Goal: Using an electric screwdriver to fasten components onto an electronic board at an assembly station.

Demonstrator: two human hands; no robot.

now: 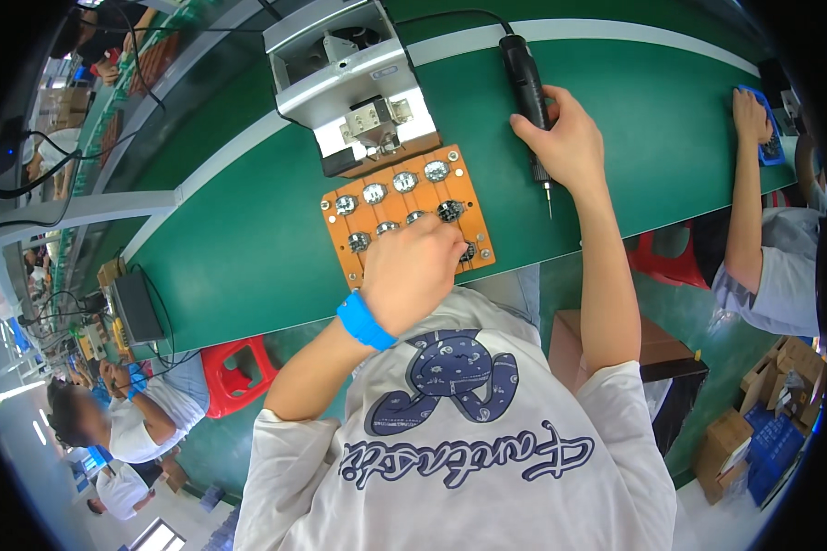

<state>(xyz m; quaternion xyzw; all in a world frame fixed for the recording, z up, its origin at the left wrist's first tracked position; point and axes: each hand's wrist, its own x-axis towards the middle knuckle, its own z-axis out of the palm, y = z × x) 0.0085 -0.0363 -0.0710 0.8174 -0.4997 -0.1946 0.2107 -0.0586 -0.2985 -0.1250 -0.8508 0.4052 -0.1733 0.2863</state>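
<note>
My left hand (418, 262), the wrist ringed by a blue band (365, 320), bends over the near part of the orange board (338, 261); the fingers curl downward, their tips hidden, so I cannot tell whether they grasp anything. The board lies on the green table (248, 248) before me, bearing rows of round metal parts (405, 182), the nearest row mostly covered by this hand. My right hand (568, 142) grips the black driver (522, 78) between thumb and fingers, its bit (549, 197) pointing toward me, to the right of the board and apart from it. A cord (455, 13) leaves the driver's far end. The silver machine (354, 87) stands just beyond the board. Far right, a co-worker's hand (751, 118) is at a blue tray (768, 151).
</note>
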